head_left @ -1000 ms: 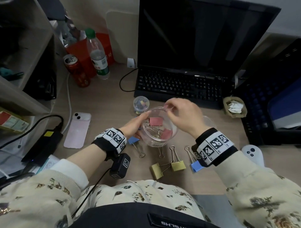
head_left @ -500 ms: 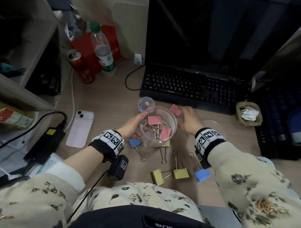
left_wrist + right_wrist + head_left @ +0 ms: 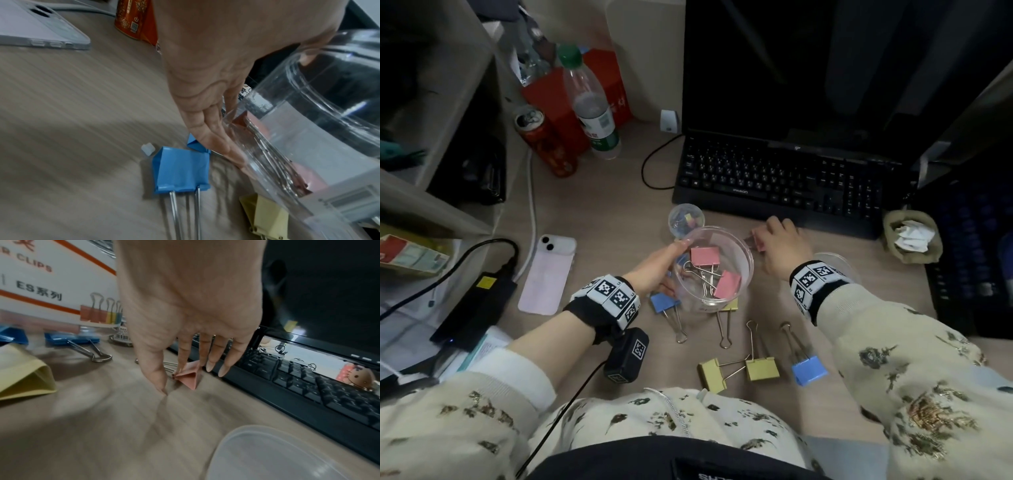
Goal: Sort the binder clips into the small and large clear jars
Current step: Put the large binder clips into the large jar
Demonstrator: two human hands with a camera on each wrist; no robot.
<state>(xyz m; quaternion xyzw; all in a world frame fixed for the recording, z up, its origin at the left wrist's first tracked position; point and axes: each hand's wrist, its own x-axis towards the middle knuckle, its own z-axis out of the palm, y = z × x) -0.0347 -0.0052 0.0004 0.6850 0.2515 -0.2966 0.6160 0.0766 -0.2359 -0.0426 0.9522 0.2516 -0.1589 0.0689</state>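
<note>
The step in hand looks like fetching another large clip for the large clear jar [image 3: 714, 270], which stands on the table [image 3: 602, 212] near its front edge and already holds two pink clips. The right hand [image 3: 780, 248] reaches to the pink binder clip [image 3: 188, 375] lying on the table just in front of the keyboard [image 3: 791, 181]. Its grip is nearly straight and spread: the forefinger touches the top of the clip, the thumb tip rests on the table just beside it, and the other fingers hang over it without closing, so the clip is touched but not yet pinched. The next move, as I judge it, calls for thumb and forefinger to close on the clip's body or its wire handles, lift it, and carry it left over the jar's rim. The left hand [image 3: 657, 270] steadies the jar, its flat fingers [image 3: 213, 139] pressed along the clear wall and the thumb up near the rim, a loose bracing grip and not a clench. The small clear jar [image 3: 686, 219] stands just behind the large one with a few small clips inside. Still loose on the table are two blue clips [image 3: 808, 370] and yellow clips [image 3: 762, 368] in front of the jar, one yellow partly under its base.
</note>
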